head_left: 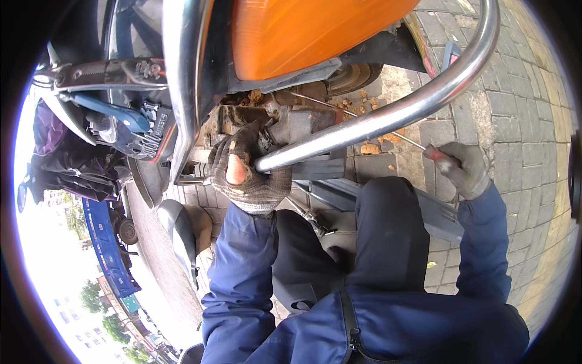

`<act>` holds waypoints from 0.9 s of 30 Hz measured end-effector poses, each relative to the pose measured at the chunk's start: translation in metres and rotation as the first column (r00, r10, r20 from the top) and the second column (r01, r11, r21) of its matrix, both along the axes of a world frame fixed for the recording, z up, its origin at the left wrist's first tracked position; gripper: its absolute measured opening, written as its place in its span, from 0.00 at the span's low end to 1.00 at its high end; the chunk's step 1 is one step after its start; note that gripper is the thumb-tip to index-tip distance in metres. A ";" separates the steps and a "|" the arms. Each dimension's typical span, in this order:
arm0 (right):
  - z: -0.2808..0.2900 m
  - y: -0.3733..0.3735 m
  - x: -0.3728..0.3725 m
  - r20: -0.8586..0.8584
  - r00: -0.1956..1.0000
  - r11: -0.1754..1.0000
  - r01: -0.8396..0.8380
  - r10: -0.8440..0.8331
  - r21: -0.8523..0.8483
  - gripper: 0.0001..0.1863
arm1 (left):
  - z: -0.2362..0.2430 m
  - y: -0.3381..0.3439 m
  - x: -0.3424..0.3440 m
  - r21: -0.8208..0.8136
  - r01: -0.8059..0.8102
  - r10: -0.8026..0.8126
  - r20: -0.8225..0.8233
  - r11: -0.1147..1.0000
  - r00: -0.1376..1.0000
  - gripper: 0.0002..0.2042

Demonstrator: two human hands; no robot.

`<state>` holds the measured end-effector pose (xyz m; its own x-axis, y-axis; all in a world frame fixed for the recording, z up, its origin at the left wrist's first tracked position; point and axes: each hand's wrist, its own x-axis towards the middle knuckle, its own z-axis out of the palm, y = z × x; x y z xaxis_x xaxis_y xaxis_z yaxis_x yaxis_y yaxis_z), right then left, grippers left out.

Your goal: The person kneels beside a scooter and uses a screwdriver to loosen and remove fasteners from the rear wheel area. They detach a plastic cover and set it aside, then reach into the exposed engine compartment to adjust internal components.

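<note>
My left hand [245, 170], in a dirty, torn glove with skin showing, is curled at the lower end of a bent chrome tube [373, 125], among grimy metal parts [227, 118]; what its fingers grip is hidden. My right hand [464, 167], in a grey glove, is closed on the red handle of a long screwdriver [441, 156]. Its thin shaft runs up-left behind the tube toward the vehicle's underside. Above the tube is the vehicle's orange panel [309, 33], beside dark bodywork and another chrome bar [180, 67] at the left.
Orange-brown debris [370, 147] lies on grey pavers [509, 121] around a small wheel [354, 76]. Grey plastic panels [439, 224] lie by my knees. A grey-black seat-like piece [176, 230] is at left. A blue truck [106, 242] stands on the road beyond, near dark purple fabric [57, 158].
</note>
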<state>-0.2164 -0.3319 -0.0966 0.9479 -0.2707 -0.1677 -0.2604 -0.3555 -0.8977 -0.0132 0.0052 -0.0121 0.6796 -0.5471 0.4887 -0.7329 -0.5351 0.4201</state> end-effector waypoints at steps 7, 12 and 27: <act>0.014 0.027 0.122 0.077 0.955 0.868 -0.226 0.288 -0.441 0.17 | 0.008 -0.008 0.000 0.027 -0.020 0.016 0.138 0.999 0.990 0.19; -0.019 0.072 0.133 0.133 0.984 0.805 -0.019 0.121 -0.593 0.19 | 0.012 -0.010 -0.001 0.017 -0.001 -0.002 0.173 1.000 0.985 0.18; -0.030 0.058 0.111 0.188 0.981 0.969 0.011 0.037 -0.248 0.19 | 0.008 -0.010 0.002 -0.024 -0.001 0.005 0.194 1.000 0.981 0.17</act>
<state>-0.1056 -0.2734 -0.1263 0.9593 -0.2687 0.0864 -0.0876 -0.5742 -0.8140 -0.0115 -0.0051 -0.0044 0.5722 -0.5320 0.6241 -0.8001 -0.5291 0.2826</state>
